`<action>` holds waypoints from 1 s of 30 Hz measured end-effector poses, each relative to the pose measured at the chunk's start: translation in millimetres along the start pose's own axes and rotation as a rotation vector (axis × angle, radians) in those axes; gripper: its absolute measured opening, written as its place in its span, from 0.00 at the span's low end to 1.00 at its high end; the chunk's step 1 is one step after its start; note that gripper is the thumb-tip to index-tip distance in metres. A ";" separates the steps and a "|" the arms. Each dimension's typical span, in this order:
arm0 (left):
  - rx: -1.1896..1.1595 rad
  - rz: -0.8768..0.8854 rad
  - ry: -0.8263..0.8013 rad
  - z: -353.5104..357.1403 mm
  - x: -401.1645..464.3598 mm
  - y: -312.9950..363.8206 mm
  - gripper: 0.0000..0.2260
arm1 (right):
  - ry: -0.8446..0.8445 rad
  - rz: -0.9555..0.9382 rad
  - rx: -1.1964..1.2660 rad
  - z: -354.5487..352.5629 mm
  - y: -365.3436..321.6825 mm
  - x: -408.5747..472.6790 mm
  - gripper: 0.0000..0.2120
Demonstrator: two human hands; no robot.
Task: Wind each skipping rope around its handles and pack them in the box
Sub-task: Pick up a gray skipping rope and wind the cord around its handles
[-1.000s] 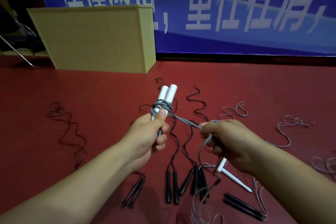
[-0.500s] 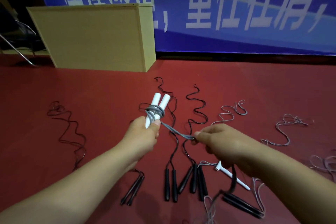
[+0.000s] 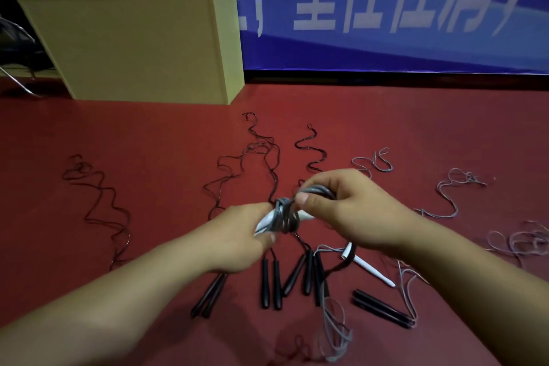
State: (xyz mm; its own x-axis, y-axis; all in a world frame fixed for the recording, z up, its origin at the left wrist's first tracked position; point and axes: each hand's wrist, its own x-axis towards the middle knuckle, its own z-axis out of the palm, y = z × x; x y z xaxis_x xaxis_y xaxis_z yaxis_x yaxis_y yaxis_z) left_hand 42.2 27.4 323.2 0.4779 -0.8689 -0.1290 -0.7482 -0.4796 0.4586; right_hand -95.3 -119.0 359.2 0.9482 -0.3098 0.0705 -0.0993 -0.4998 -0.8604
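My left hand point(image 3: 239, 236) grips a pair of white skipping-rope handles point(image 3: 267, 221), now tilted to the right. Several turns of grey rope point(image 3: 283, 215) are wound around them. My right hand point(image 3: 353, 211) pinches the grey rope just above the handles. The rope's loose tail point(image 3: 334, 327) hangs down to the red floor. A tan box point(image 3: 142, 44) stands at the back left, well beyond both hands.
Several black-handled ropes point(image 3: 271, 284) lie on the red floor point(image 3: 148, 134) under my hands, their cords snaking away. A white handle pair point(image 3: 368, 266) and grey cords point(image 3: 448, 196) lie to the right. A blue banner point(image 3: 386, 9) covers the back wall.
The white handles have tipped from pointing up to pointing right and come lower. My right hand has moved up and left, carrying the grey rope over the handles. The camera looks closer in.
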 end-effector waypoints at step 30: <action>-0.862 0.218 0.117 -3.9 -4.4 21.1 0.07 | -0.055 0.199 -0.011 12.7 22.6 14.2 0.15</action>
State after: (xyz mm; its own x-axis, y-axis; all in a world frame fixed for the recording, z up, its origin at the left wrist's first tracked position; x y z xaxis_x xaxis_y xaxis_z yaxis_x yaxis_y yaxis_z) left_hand 26.2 21.7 336.8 0.4443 -0.8894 0.1071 -0.2449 -0.0056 0.9695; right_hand -80.3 -124.4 334.3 0.9244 -0.3592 -0.1281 -0.2894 -0.4421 -0.8490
